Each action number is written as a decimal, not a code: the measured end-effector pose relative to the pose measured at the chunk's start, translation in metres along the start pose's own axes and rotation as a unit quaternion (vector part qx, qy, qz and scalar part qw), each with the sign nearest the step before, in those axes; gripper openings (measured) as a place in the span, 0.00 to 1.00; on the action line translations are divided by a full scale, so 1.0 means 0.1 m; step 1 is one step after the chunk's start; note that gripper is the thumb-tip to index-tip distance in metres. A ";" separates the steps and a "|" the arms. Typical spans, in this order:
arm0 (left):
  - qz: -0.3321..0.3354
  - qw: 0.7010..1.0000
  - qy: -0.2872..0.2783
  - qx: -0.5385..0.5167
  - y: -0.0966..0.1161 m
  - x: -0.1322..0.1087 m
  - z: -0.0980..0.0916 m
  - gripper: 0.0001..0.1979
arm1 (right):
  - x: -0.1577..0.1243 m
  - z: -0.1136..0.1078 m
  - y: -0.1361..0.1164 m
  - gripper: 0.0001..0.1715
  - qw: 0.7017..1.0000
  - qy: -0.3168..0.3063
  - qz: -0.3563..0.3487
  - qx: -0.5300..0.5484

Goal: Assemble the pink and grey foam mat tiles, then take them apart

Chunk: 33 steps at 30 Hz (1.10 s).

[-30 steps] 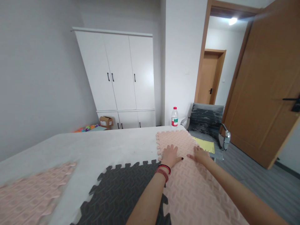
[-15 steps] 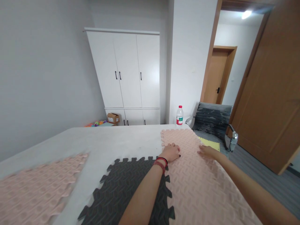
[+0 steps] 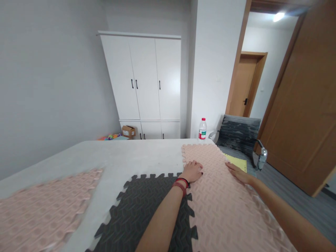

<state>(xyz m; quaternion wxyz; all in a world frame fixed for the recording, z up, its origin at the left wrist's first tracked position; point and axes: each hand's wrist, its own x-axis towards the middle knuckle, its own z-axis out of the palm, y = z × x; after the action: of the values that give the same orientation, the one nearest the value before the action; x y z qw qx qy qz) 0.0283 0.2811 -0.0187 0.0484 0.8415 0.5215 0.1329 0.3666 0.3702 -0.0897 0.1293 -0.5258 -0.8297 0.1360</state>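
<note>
From the head camera, the left hand lies flat on the pink foam mat, fingers loosely together, holding nothing, near the seam with the dark grey mat. The right hand rests open-palmed on the pink mat's right edge. Both mats lie on the pale surface. A water bottle stands at the far corner.

A water bottle stands by the grey chair.
</note>
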 end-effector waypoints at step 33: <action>-0.006 0.999 -0.025 -0.028 0.16 -0.25 -0.07 0.23 | -0.22 0.05 -0.16 0.27 0.978 0.152 0.015 0.145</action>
<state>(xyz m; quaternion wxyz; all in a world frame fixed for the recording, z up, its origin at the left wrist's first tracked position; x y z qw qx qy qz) 0.0295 0.2517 -0.0127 0.0855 0.8395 0.5216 0.1261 0.3607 0.3429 -0.0906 0.3268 -0.5286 -0.7635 0.1757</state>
